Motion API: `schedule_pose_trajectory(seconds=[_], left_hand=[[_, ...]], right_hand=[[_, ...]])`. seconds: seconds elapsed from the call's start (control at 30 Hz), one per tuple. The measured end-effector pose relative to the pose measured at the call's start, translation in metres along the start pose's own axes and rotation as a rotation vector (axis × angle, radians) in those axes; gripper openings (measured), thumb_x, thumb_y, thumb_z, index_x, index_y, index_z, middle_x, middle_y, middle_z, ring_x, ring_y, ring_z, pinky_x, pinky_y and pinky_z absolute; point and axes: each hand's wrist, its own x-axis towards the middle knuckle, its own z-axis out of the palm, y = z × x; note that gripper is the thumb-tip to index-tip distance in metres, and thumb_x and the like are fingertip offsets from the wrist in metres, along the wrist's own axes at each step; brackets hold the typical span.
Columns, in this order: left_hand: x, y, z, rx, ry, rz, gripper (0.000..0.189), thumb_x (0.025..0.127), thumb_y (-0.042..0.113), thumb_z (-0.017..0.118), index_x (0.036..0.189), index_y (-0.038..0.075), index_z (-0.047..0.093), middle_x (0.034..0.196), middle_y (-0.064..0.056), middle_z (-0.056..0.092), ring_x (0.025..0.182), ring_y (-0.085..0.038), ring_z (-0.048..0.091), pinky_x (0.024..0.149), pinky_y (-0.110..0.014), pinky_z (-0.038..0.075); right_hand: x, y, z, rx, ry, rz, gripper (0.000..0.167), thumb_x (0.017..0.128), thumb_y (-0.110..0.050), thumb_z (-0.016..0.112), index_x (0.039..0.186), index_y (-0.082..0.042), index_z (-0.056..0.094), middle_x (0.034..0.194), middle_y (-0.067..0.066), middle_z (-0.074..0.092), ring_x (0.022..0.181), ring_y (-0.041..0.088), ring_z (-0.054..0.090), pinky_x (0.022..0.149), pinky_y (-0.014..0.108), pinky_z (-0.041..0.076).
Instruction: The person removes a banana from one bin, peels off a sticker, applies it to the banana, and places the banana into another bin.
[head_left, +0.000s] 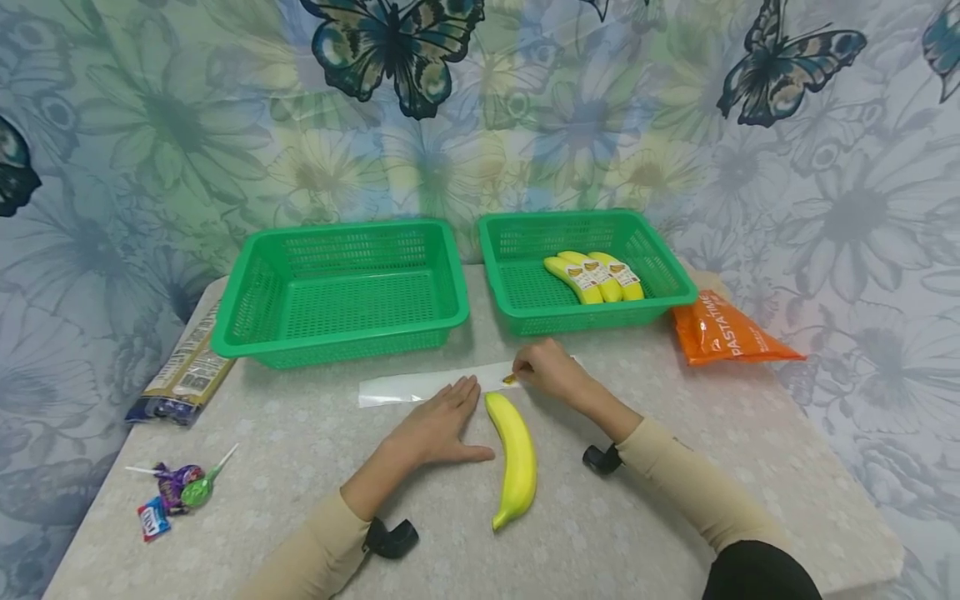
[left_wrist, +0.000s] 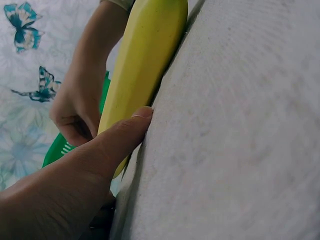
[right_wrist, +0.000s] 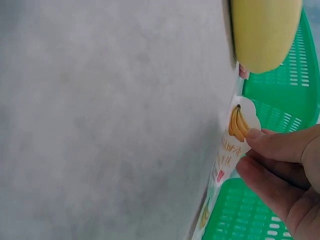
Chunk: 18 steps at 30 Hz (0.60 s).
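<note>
My right hand [head_left: 553, 371] pinches a white sticker [right_wrist: 231, 150] printed with bananas, between thumb and fingertips. In the right wrist view the sticker stands raised at the strip, and another banana label [right_wrist: 205, 212] shows below it. A glossy white backing strip [head_left: 393, 389] lies across the table. Flat on the strip's near edge rests my left hand [head_left: 438, 429], fingers straight and thumb spread toward the banana. A single yellow banana [head_left: 516, 467] lies between my arms, with no label on its visible side. In the left wrist view the left thumb overlaps the banana [left_wrist: 145, 55].
Behind the strip stand a green basket [head_left: 341, 337] on the left and another green basket [head_left: 600, 319] holding several labelled bananas [head_left: 596, 277]. An orange pasta bag [head_left: 723, 329] lies at right. Lollipops [head_left: 183, 487], a small candy [head_left: 153, 518] and a long packet [head_left: 187, 371] lie at left.
</note>
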Motion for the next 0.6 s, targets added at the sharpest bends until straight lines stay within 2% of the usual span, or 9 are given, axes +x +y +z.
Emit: schedule_pose_trajectory(seconds=[0.33,0.6], left_hand=[[0.001,0.000,-0.001,-0.014,0.013,0.011,0.107,0.081,0.072,0.058,0.151,-0.004,0.027,0.160,-0.018,0.024,0.150,-0.031,0.022,0.123,-0.042,0.022],[0.002,0.001,0.000,-0.026,-0.007,0.007,0.108,0.082,0.073,0.057,0.152,-0.003,0.025,0.161,-0.018,0.021,0.151,-0.030,0.018,0.124,-0.042,0.019]], right_hand=[[-0.016,0.011,-0.021,0.167,0.054,0.072,0.005,0.086,-0.007,0.073,0.087,-0.008,0.077,0.083,0.003,0.075,0.079,0.013,0.070,0.069,0.027,0.058],[-0.026,0.012,-0.040,0.198,0.119,0.148,0.009,0.088,-0.013,0.072,0.093,-0.008,0.077,0.089,0.005,0.076,0.082,0.016,0.071,0.070,0.029,0.059]])
